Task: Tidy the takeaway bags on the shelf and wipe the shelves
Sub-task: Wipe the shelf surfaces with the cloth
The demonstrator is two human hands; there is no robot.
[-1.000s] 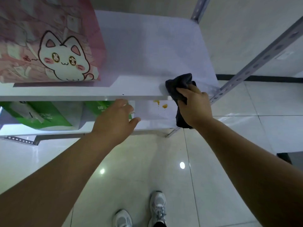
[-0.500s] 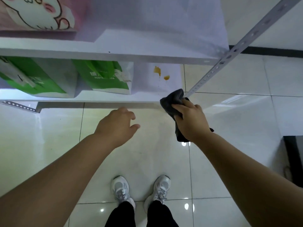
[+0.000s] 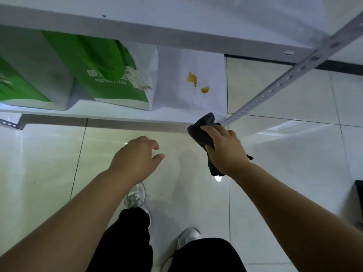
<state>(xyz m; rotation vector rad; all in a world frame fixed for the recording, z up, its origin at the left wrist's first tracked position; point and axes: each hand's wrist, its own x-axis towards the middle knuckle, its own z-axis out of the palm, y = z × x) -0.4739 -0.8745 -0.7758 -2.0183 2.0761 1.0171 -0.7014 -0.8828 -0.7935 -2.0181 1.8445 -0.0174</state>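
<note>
- The right hand (image 3: pixel 225 152) gripped a dark cloth (image 3: pixel 202 130), fingers closed over it; one end bunched ahead of the fingers, the other hung below the palm.
- The cloth's far end lay at the near right corner of the lower shelf (image 3: pixel 176 107), beside the perforated post (image 3: pixel 290 75). Whether it touched the shelf could not be told.
- The left hand (image 3: pixel 137 160) was held over the floor (image 3: pixel 49 163), near the shelf's front edge, fingers loosely curled and spread, holding nothing.
- Two orange stains (image 3: pixel 192 78) lay on the right part of the lower shelf, just beyond the cloth, with small specks trailing nearward from them.
- A green and white bag (image 3: pixel 110 75) stood on the lower shelf left of the stains, a paper slip fixed to its front. Its contents were not visible.
- A second green bag (image 3: pixel 23 83) stood at the far left, just beside the first, partly cut off by the frame edge. Contents likewise hidden.
- The upper shelf (image 3: pixel 176 22) overhung both bags, hiding their tops.
- The person's dark trousers (image 3: pixel 127 242) and pale shoes (image 3: pixel 135 197) showed below on the tiled floor.
</note>
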